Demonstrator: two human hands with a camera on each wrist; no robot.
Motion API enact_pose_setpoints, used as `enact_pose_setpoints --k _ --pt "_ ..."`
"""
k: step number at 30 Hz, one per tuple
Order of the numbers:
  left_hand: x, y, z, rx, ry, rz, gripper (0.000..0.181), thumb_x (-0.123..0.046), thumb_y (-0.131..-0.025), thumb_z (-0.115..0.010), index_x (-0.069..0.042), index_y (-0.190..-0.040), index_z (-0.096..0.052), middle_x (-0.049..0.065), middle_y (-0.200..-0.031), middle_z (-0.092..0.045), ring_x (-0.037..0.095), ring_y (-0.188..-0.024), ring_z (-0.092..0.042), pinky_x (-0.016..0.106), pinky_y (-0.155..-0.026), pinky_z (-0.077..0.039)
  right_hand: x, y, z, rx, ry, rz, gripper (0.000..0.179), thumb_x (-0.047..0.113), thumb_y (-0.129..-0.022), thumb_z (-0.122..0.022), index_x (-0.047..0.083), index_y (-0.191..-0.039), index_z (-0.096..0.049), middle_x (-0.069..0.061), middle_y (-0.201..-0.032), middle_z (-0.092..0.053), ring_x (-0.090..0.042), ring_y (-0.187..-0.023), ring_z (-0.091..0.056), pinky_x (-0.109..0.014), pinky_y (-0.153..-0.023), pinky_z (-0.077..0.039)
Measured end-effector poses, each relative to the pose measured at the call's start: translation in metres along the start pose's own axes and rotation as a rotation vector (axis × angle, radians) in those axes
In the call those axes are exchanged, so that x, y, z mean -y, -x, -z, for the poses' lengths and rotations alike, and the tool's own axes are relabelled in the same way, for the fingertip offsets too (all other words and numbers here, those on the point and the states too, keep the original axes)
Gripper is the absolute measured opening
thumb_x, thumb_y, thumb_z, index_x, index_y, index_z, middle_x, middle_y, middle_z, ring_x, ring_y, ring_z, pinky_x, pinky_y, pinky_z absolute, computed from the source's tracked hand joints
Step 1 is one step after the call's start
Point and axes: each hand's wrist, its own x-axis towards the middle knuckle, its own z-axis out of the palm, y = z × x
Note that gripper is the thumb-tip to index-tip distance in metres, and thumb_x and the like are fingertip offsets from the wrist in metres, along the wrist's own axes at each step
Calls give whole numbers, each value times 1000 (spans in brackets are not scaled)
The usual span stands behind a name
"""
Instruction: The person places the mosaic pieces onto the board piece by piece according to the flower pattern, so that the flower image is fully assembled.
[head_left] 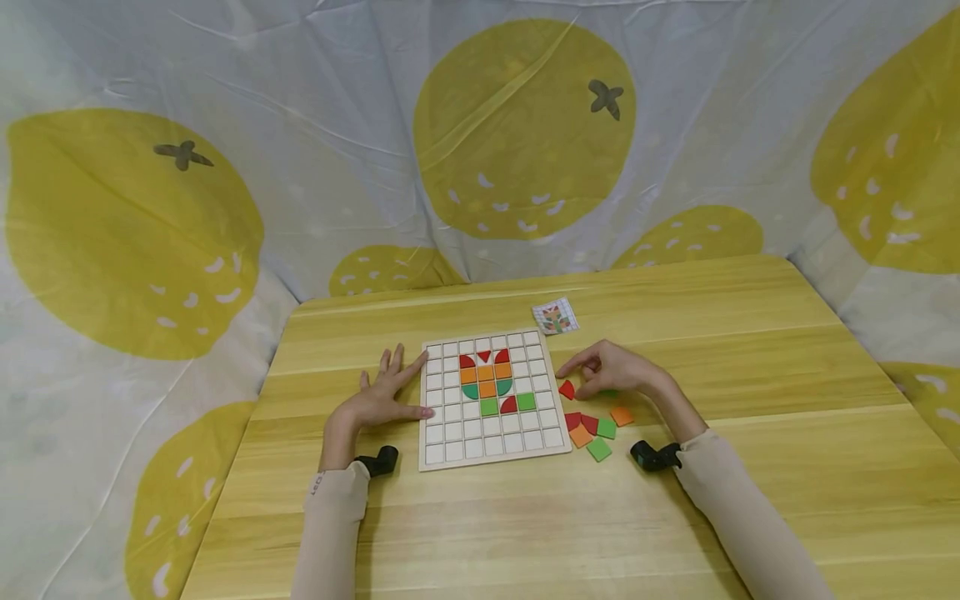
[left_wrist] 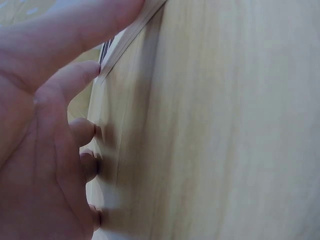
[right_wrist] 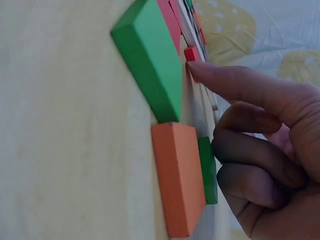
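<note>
A pale square grid board [head_left: 450, 450] lies on the table, with red, orange and green pieces forming a tulip-like flower on it. My left hand [head_left: 378, 402] is spread at its left edge, with the thumb and index fingertip on the rim. In the left wrist view that thumb [left_wrist: 75, 37] reaches the board's edge. Right of the board, my right hand [head_left: 618, 368] pinches a small red piece [head_left: 567, 389] between thumb and index finger, low over the table. From the right wrist, a fingertip meets the red piece [right_wrist: 191, 54] while other fingers curl inward.
Loose pieces lie right of the board: red [head_left: 590, 424], orange [head_left: 622, 416], green [head_left: 598, 449] and others. A green piece [right_wrist: 207, 170] sits under the right hand. A small pattern card [head_left: 556, 316] lies by the board's far right corner. A lemon-print cloth [head_left: 525, 125] hangs behind the table.
</note>
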Motion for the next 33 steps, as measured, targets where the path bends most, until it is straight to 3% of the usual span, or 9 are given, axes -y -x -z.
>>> enact_pose_setpoints --k 4,16,26,33 --pt "1 0 0 -5 0 0 105 -48 -91 -77 -22 -168 -11 22 -171 23 45 -156 28 77 -115 21 0 1 -1 11 -17 7 33 4 -84 -83 3 -117 -77 4 -63 -44 -6 -57 -38 -20 -58 -35" --pt "1 0 -1 1 -3 0 105 -49 -91 -76 -23 -168 -9 20 -171 24 43 -156 30 76 -115 22 0 1 -5 -58 3 -26 23 6 -82 -87 1 -102 -78 0 -65 -51 -8 -58 -40 -19 -55 -33" --pt "1 0 0 -8 -1 -1 105 -48 -91 -77 -22 -168 -11 21 -171 23 45 -156 29 77 -115 21 3 -1 -9 -49 3 -50 22 6 -82 -86 6 -103 -80 2 -64 -48 -9 -58 -39 -19 -55 -32" --pt "1 -1 0 -3 1 -4 105 -47 -91 -77 -22 -168 -11 22 -170 24 45 -155 29 77 -115 22 9 1 -9 -71 15 -21 22 12 -83 -87 6 -103 -80 4 -63 -36 -9 -58 -31 -22 -56 -29"
